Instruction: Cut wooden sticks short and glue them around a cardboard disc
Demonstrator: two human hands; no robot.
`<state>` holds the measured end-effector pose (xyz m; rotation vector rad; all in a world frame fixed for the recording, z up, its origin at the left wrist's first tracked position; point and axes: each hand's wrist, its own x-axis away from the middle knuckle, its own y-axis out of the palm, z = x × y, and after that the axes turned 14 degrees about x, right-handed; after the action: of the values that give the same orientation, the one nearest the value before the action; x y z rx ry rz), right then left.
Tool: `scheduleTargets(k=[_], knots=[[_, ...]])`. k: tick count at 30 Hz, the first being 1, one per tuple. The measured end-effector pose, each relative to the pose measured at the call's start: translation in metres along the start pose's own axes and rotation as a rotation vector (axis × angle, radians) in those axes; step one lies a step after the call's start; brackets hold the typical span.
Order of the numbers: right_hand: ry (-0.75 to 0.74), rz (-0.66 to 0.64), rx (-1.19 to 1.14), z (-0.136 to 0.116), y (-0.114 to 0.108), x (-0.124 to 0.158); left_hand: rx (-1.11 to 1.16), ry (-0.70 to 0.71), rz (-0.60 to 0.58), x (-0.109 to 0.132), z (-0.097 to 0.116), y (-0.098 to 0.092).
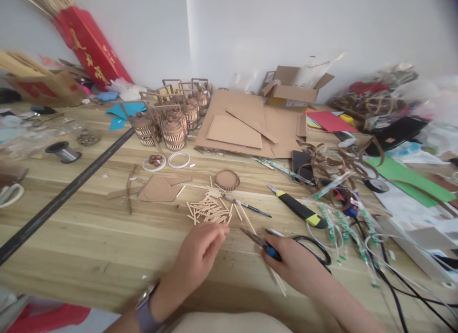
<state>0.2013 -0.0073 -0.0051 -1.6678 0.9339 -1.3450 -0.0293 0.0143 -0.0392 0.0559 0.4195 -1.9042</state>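
Observation:
My left hand (202, 251) rests on the wooden table (107, 237) with its fingers pinched together at the near edge of a pile of short wooden sticks (209, 209); what the fingertips hold is too small to make out. My right hand (291, 261) grips black-handled scissors (266, 244), blades pointing left toward the pile. A long thin stick (277, 278) lies under the right hand. A round woven cardboard disc (227, 179) sits just beyond the sticks.
A yellow-black utility knife (298, 208) and a pen (246, 206) lie right of the pile. Small woven baskets (168, 120), cardboard sheets (246, 123), an open box (291, 87), white rings (179, 159), a wire spool (63, 151), coloured paper and cables crowd the table.

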Motion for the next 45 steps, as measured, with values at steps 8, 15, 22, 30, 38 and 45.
scheduleTargets(k=[8,15,22,30,38,45], knots=[[0.015,-0.106,0.239,-0.001,-0.01,-0.002,-0.711,0.326,-0.418,0.04,-0.02,-0.017],[-0.116,-0.094,0.252,-0.042,-0.012,-0.026,-0.763,0.325,-0.416,0.026,-0.033,-0.023],[-0.203,-0.054,0.182,-0.059,-0.013,-0.035,-0.771,0.255,-0.235,0.015,-0.059,-0.031],[-0.075,-0.054,0.076,-0.007,-0.018,-0.026,-0.79,0.483,-0.398,0.003,-0.034,-0.01],[0.023,-0.065,0.067,0.023,-0.018,-0.021,-0.836,0.523,-0.4,-0.026,-0.052,-0.012],[0.116,-0.067,0.074,0.006,-0.008,-0.019,-0.75,0.454,-0.18,-0.017,-0.049,-0.033]])
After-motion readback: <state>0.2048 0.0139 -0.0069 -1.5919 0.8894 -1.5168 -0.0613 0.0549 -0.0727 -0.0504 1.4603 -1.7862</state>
